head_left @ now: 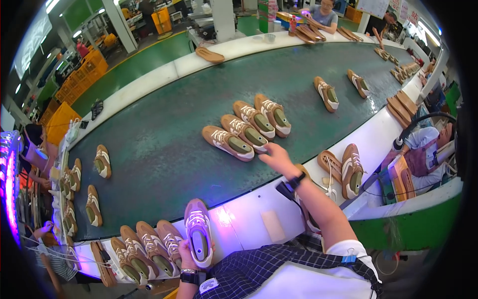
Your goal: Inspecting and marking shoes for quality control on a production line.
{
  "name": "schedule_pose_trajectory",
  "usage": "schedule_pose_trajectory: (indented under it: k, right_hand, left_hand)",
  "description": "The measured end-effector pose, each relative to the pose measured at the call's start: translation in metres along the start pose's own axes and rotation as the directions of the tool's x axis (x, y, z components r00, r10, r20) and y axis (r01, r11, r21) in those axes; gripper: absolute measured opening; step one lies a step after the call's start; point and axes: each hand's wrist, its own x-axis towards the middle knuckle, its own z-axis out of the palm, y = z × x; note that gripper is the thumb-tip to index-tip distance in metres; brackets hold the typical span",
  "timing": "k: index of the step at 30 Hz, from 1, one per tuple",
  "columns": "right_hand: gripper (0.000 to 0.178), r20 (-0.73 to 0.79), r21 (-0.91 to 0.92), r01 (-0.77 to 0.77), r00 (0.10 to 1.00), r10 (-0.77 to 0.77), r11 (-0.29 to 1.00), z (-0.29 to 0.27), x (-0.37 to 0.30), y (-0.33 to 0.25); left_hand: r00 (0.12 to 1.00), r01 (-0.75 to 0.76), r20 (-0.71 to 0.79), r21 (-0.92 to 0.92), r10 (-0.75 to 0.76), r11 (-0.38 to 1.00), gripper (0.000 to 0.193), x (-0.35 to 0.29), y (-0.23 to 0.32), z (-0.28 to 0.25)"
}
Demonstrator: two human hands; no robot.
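My left hand is wrapped round the heel end of a brown sneaker with white laces and a green insole, its toe pointing away from me. The shoe is held over the white ledge. My right hand reaches out over the green conveyor belt, thumb and forefinger apart, right by the white heel of a sneaker. That shoe is one of several matching sneakers side by side on the belt. Whether the fingers touch its heel I cannot tell. Left of my held shoe, several more sneakers line the ledge.
Beige soles and a sneaker lie right of my forearm. A tan rectangular pad rests on the ledge. Other sneakers ride farther along the belt. A loose sole sits on the far ledge. Co-workers sit around the belt.
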Motion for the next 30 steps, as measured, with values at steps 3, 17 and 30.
schedule_pose_trajectory:
  k: [3,17,30]
  right_hand:
    - [0.035,0.086,-0.173,0.038,0.996,-0.023,0.984,0.068,0.06,0.029]
    - [0.059,0.279,-0.029,0.266,0.928,-0.248,0.964,0.135,0.066,0.014]
    - [0.059,0.645,0.0,-0.346,0.717,0.265,0.938,0.159,0.061,0.023]
  left_hand:
    - [0.999,-0.005,-0.044,0.038,0.007,0.999,0.076,0.0,-0.006,0.007]
    - [0.996,0.021,-0.085,-0.011,-0.022,1.0,0.081,0.002,-0.006,-0.011]
    - [1.0,-0.004,-0.006,-0.007,0.004,1.0,0.067,0.014,-0.007,-0.018]
